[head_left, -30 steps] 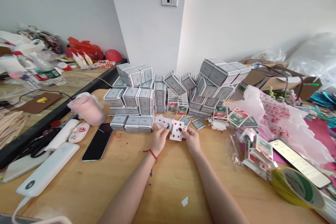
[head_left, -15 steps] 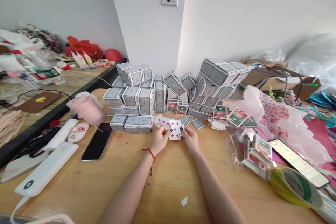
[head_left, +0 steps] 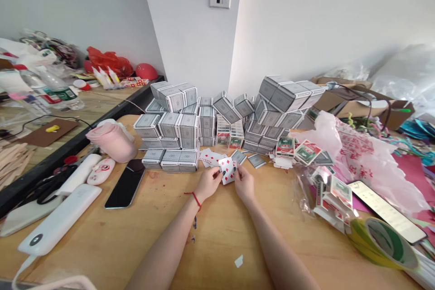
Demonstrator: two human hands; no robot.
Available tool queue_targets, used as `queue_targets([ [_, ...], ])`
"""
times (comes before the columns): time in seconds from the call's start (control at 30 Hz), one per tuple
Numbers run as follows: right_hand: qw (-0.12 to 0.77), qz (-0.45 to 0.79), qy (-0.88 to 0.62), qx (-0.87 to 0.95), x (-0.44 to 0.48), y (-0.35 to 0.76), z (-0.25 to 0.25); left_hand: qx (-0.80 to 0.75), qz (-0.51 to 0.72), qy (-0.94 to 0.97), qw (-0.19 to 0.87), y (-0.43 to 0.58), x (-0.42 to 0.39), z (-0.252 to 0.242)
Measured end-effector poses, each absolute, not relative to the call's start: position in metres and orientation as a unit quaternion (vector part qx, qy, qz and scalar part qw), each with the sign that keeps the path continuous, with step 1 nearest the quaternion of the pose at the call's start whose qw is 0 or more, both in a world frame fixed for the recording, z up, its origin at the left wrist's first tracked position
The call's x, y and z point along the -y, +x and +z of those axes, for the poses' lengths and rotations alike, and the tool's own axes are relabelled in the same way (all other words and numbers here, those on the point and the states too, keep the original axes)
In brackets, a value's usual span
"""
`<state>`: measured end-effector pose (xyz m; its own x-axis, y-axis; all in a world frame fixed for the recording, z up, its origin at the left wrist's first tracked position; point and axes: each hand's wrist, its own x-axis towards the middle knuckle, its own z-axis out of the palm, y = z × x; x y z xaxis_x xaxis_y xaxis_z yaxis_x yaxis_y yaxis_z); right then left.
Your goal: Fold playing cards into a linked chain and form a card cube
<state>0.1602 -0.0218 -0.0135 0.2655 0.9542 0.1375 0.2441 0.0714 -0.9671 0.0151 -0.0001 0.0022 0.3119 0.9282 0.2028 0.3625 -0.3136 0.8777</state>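
Observation:
Several playing cards (head_left: 227, 172), faces up with red diamonds, are held between my two hands above the table. My left hand (head_left: 209, 183), with a red string at the wrist, pinches their left edge. At the right edge, my right hand (head_left: 244, 182) is closed with its thumb on the cards. They look slightly fanned and tilted. Just behind lie loose diamond cards (head_left: 208, 156), face up. Two grey-backed cards (head_left: 256, 160) rest face down to the right of those. How many cards I hold cannot be made out.
Behind my hands rise stacks of grey card-built blocks (head_left: 178, 129). On the left are a black phone (head_left: 125, 184), a white power bank (head_left: 61, 219) and a pink pouch (head_left: 113, 140). Card boxes (head_left: 335, 195), a lit phone (head_left: 387, 210) and yellow tape (head_left: 384, 242) crowd the right.
The held cards have tilted and spread into a slight fan. My right hand has shifted a little inward and down; my left hand has moved slightly right.

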Motion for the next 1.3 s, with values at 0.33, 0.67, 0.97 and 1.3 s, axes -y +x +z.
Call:
queue_targets([
  [0.33,0.392,0.161,-0.670,0.610,0.028,0.142,-0.018,-0.463,0.365,0.727,0.352,0.019,0.007,0.001],
  [0.67,0.621,0.546,-0.469,0.310,0.014,0.163,-0.008,-0.457,0.389,0.675,0.429,0.017,-0.003,0.000],
  [0.97,0.522,0.770,-0.315,0.189,0.016,0.164,0.001,-0.430,0.383,0.665,0.475,0.014,-0.006,-0.002],
  [1.3,0.533,0.790,-0.242,0.181,0.019,0.160,-0.004,-0.413,0.373,0.636,0.535,0.013,-0.005,-0.001],
])
